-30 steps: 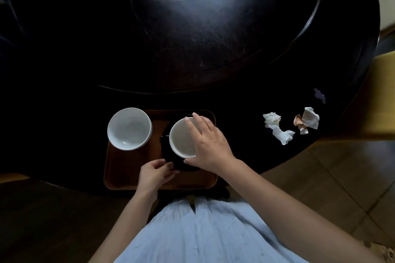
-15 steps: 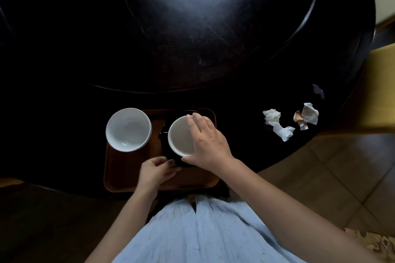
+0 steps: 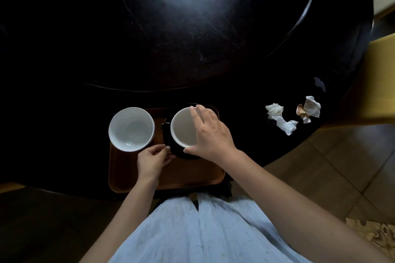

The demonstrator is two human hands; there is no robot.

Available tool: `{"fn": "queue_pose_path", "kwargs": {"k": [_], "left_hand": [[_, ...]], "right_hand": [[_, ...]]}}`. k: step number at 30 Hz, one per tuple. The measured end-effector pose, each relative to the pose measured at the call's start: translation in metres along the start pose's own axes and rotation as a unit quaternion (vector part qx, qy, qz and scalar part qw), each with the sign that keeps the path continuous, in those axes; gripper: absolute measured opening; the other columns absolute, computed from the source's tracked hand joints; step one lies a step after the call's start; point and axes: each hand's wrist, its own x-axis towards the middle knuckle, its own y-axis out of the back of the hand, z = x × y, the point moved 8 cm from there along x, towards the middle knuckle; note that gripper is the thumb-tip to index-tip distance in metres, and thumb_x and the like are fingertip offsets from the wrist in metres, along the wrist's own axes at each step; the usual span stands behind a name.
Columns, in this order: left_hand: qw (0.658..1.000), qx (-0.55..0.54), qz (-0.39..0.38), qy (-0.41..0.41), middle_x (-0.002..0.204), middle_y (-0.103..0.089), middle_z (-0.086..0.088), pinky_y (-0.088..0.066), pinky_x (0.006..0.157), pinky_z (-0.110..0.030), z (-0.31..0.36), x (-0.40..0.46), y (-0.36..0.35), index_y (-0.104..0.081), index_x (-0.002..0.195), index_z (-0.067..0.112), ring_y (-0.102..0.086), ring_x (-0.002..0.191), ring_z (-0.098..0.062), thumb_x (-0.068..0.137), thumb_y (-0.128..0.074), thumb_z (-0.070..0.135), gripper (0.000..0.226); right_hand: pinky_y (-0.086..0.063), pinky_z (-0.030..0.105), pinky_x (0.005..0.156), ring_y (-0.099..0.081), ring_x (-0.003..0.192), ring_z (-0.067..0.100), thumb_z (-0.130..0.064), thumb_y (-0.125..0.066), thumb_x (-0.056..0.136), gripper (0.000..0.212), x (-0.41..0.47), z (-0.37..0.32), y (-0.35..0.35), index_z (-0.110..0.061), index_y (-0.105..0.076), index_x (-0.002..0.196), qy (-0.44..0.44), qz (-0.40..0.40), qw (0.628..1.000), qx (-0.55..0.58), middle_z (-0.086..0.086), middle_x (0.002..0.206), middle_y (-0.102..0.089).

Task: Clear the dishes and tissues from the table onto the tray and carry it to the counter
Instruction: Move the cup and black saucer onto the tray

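Observation:
A brown tray (image 3: pixel 192 177) lies on the near edge of the dark round table (image 3: pixel 192 38). One white bowl (image 3: pixel 131 129) stands on the tray's far left corner. A second white bowl (image 3: pixel 182 127) sits on a black dish (image 3: pixel 168 145), and my right hand (image 3: pixel 210 134) grips that bowl by its right rim. My left hand (image 3: pixel 152 161) pinches the near edge of the black dish. Crumpled white tissues (image 3: pixel 280 118) and a white-and-orange tissue (image 3: pixel 308 109) lie on the table to the right of the tray.
A raised round turntable (image 3: pixel 171 17) fills the table's middle. A yellow chair (image 3: pixel 380 83) stands at the right edge, with tiled floor (image 3: pixel 331 166) below it. A small glossy spot (image 3: pixel 319 84) shows near the tissues.
Both hands keep their hold; the second bowl and the black dish have barely shifted on the tray. The view has drifted slightly.

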Motion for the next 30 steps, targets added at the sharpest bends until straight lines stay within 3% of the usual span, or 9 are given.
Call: {"fn": "queue_pose_path", "kwargs": {"k": [4,8,13,16,18,20,24,27,30], "left_hand": [[1.0,0.007,0.007,-0.008,0.071,-0.064,-0.013,-0.052,0.05,-0.013,0.003,0.006,0.0,-0.06,0.094,0.005,-0.066,0.049,-0.008,0.085,-0.06,0.003,0.009],[1.0,-0.003,0.005,-0.002,0.076,-0.065,-0.016,-0.053,0.052,-0.014,-0.001,0.003,-0.001,-0.061,0.098,0.006,-0.067,0.065,-0.02,0.084,-0.061,0.005,0.014],[1.0,-0.009,-0.012,0.003,0.085,-0.065,-0.015,-0.053,0.053,-0.013,-0.001,-0.001,-0.004,-0.058,0.099,0.011,-0.066,0.073,-0.019,0.085,-0.061,0.006,0.015],[0.998,0.044,-0.047,-0.012,0.089,-0.067,-0.013,-0.055,0.061,-0.018,-0.001,-0.007,-0.003,-0.057,0.104,0.012,-0.068,0.079,-0.017,0.085,-0.062,0.011,0.019],[0.989,0.134,-0.057,-0.033,0.089,-0.07,-0.01,-0.057,0.073,-0.03,-0.001,-0.014,0.002,-0.061,0.106,0.009,-0.069,0.082,-0.018,0.084,-0.063,0.016,0.023],[0.966,0.235,-0.066,-0.081,0.086,-0.071,-0.002,-0.055,0.079,-0.033,0.004,-0.027,0.006,-0.064,0.106,0.013,-0.069,0.081,-0.013,0.083,-0.064,0.02,0.025],[0.909,0.317,-0.132,-0.236,0.082,-0.069,0.009,-0.046,0.066,-0.007,0.027,-0.069,-0.014,-0.066,0.093,0.022,-0.064,0.078,0.0,0.082,-0.064,0.019,0.011],[0.836,0.374,-0.183,-0.357,0.082,-0.065,0.008,-0.05,0.066,-0.017,0.044,-0.099,-0.056,-0.063,0.089,0.02,-0.062,0.076,-0.004,0.085,-0.06,0.018,0.006],[0.755,0.442,-0.184,-0.448,0.083,-0.063,0.003,-0.051,0.062,-0.031,0.054,-0.12,-0.105,-0.062,0.089,0.017,-0.06,0.074,-0.013,0.086,-0.055,0.022,0.009]], "right_hand": [[-0.042,0.04,0.101,-0.023,0.136,0.027,-0.054,-0.074,0.064,0.11,-0.004,0.003,0.0,-0.012,-0.011,0.144,-0.007,-0.003,1.0,-0.003,0.01,0.15,-0.023],[-0.04,0.041,0.102,-0.022,0.137,0.027,-0.054,-0.073,0.066,0.109,-0.005,0.003,-0.001,-0.012,-0.01,0.145,-0.01,-0.001,1.0,-0.003,0.01,0.151,-0.022],[-0.031,0.044,0.108,-0.017,0.14,0.026,-0.058,-0.069,0.067,0.109,-0.006,0.005,-0.004,-0.014,-0.007,0.145,-0.011,-0.007,1.0,-0.014,0.009,0.154,-0.016],[-0.023,0.048,0.112,-0.011,0.142,0.026,-0.061,-0.066,0.068,0.107,-0.008,0.006,-0.004,-0.019,-0.005,0.145,-0.017,-0.013,1.0,-0.016,0.008,0.156,-0.01],[-0.021,0.049,0.113,-0.011,0.142,0.026,-0.062,-0.063,0.07,0.102,-0.012,0.006,-0.001,-0.021,-0.006,0.145,-0.022,-0.008,1.0,-0.012,0.009,0.156,-0.012],[-0.025,0.05,0.112,-0.019,0.14,0.026,-0.06,-0.059,0.074,0.094,-0.02,0.006,0.007,-0.02,-0.013,0.145,-0.029,0.02,0.999,-0.003,0.011,0.153,-0.022],[-0.042,0.044,0.099,-0.048,0.12,0.028,-0.042,-0.058,0.082,0.063,-0.043,0.017,0.028,-0.012,-0.04,0.134,-0.048,0.105,0.993,0.008,0.011,0.128,-0.054],[-0.051,0.042,0.084,-0.06,0.1,0.028,-0.031,-0.059,0.084,0.038,-0.064,0.041,0.038,-0.009,-0.057,0.115,-0.071,0.15,0.986,0.012,0.01,0.106,-0.064],[-0.051,0.041,0.079,-0.062,0.092,0.027,-0.025,-0.059,0.084,0.027,-0.085,0.08,0.042,-0.009,-0.064,0.105,-0.103,0.154,0.982,0.017,0.009,0.098,-0.066]]}}
